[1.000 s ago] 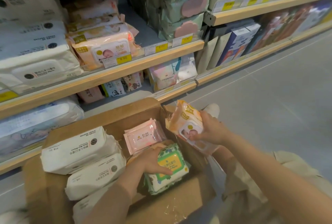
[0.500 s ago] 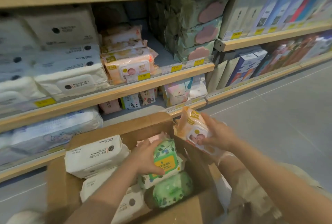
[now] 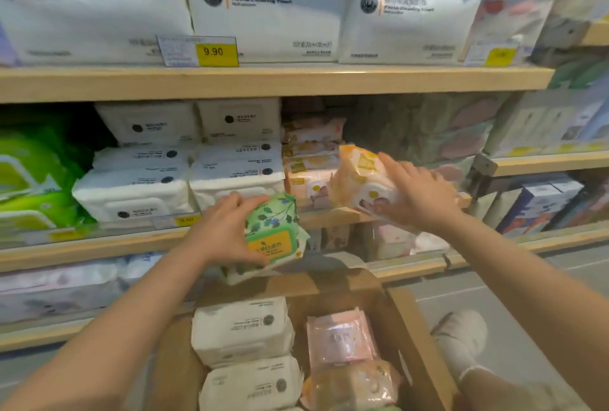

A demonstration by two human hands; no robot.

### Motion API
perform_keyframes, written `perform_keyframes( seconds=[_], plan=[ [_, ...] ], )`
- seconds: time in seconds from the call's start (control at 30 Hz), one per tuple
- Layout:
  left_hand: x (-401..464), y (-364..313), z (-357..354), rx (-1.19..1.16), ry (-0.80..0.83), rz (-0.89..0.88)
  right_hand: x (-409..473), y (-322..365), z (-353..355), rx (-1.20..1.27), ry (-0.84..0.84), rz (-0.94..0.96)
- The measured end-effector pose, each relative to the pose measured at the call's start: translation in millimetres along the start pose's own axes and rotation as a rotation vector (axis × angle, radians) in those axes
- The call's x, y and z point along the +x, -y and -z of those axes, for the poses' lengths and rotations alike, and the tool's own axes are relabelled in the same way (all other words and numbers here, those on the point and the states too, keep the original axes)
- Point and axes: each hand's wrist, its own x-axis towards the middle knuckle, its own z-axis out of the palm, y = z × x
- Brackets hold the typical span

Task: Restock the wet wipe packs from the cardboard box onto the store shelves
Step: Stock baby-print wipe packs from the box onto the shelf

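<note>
- Store shelves (image 3: 263,81), pale wood, several tiers running the full width; a yellow price tag (image 3: 216,51) reading 9.90 is clipped to the top tier's front edge
- Large white packs (image 3: 267,15), top tier, standing side by side with dark round logos; print partly blurred
- Cardboard box (image 3: 418,341), open, on the floor directly below the shelves, between the person's forearms
- Bright green packs (image 3: 29,176), far left of the middle tier, stacked; labels blurred
- White wipe packs on the shelf (image 3: 138,193), middle tier, stacked in two columns just right of the green ones
- White wipe packs in the box (image 3: 242,331), two visible, one in front of the other, in the left half
- Peach packs on the shelf (image 3: 309,160), a short stack in the middle tier, just right of the white columns
- Pink pack (image 3: 339,338), lying in the right half of the box, with a peach pack (image 3: 352,384) nearer the camera touching it
- Green leaf-print pack (image 3: 273,236), yellow lid facing out, held in the air above the box and in front of the middle shelf edge
- Peach baby-print pack (image 3: 359,180), tilted, held at the middle tier just beside the peach stack
- Left hand (image 3: 227,232), fingers curled over the top of the green leaf-print pack and thumb under, gripping it
- Right hand (image 3: 418,193), fingers stretched across the peach baby-print pack's right side, holding it; thumb hidden
- White shoe (image 3: 461,335), on the grey floor right of the box
</note>
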Motion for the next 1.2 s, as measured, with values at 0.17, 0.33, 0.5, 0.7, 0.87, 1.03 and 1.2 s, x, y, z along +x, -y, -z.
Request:
perform_keyframes(
  seconds=[0.17,0.33,0.5,0.7,0.87,1.03,1.2],
  plan=[
    [14.6,31.6,3.4,-0.03,-0.05,0.015,83.5,40.3,4.1,-0.105,-0.106,0.114],
    [28.3,57.4,0.8,0.017,-0.07,0.011,151.0,81.0,0.2,0.002,0.072,0.074],
    [30.7,72.0,0.9,0.042,-0.074,-0.008,197.6,76.8,-23.3,-0.06,0.052,0.184],
    [29.2,70.1,-2.0,0.038,-0.067,-0.002,198.1,76.7,-40.9,-0.002,-0.016,0.132],
    [29.1,68.4,-1.5,0.012,-0.067,0.01,198.2,80.9,-40.2,-0.015,-0.003,0.122],
    [27.4,59.8,-5.0,-0.006,-0.054,0.011,177.6,82.8,-24.4,0.069,-0.019,0.108],
    [25.3,34.5,-6.4,-0.059,-0.034,-0.018,79.4,92.8,-22.6,0.52,0.083,0.284]
  ],
)
